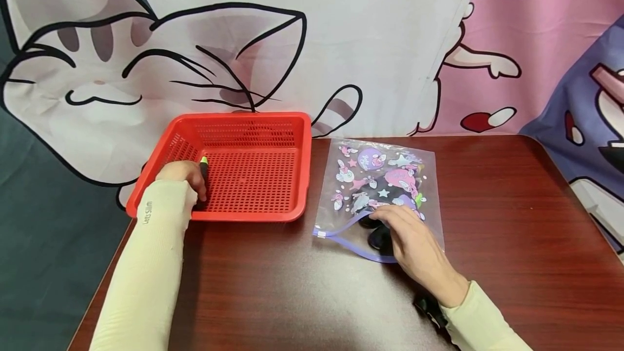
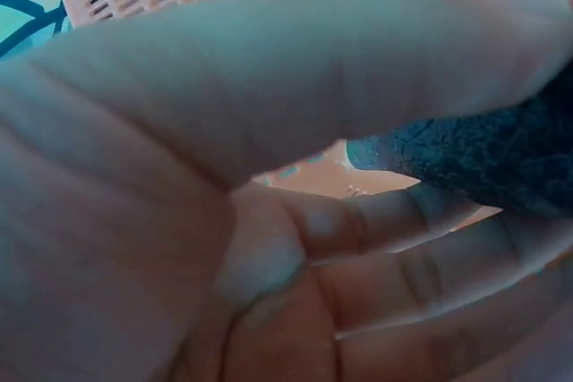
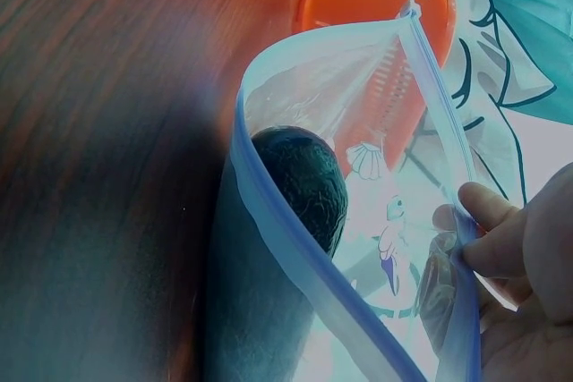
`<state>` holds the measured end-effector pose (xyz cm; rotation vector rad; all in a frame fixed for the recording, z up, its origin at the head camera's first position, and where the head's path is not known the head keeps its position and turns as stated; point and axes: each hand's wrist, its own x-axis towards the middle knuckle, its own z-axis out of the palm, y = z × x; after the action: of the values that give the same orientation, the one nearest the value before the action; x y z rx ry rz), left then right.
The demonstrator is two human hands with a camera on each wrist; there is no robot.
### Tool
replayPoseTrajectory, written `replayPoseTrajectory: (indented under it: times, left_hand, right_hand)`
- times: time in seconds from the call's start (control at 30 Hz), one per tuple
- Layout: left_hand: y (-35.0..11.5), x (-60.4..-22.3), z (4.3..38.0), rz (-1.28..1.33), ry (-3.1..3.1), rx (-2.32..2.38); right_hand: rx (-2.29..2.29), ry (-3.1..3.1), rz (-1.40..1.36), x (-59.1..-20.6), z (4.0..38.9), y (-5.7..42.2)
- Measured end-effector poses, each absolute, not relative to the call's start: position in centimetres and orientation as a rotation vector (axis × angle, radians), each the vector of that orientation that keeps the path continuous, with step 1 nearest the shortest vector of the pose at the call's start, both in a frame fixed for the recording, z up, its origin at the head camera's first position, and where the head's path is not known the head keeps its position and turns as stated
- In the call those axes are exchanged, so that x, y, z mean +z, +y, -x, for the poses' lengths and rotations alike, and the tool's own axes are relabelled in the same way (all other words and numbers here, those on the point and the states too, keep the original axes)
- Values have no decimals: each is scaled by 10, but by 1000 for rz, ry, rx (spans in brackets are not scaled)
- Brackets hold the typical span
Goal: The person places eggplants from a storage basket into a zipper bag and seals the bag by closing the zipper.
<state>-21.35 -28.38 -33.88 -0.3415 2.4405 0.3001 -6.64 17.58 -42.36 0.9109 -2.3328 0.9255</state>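
Inside the red basket [image 1: 253, 216], my left hand [image 1: 182, 173] grips a dark, elongated thing [image 1: 203, 175] with a lime-green tip. Its textured dark surface [image 2: 466, 154] lies between thumb and fingers in the left wrist view. To the right, a clear zip bag [image 1: 331, 177] printed with colourful cartoons lies on the table, its purple-edged mouth apart. My right hand [image 1: 414, 237] pinches the far edge of that mouth. Dark, rounded things [image 1: 381, 238] lie inside the bag; one wrinkled dark end [image 3: 304, 181] shows at the opening in the right wrist view.
The brown wooden table [image 1: 263, 286] meets a cartoon-printed curtain [image 1: 380, 42] at its back edge. The basket's raised rim stands at the back left, left of the bag. A white slider [image 1: 321, 234] sits at the left end of the bag's zip.
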Motion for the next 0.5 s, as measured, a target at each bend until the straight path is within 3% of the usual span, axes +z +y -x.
replayPoseTrajectory:
  times: [0.5]
  left_hand:
    - [-277,-335,212,322,2461,329]
  right_hand:
    - [930,-2332,-908,-423,66,176]
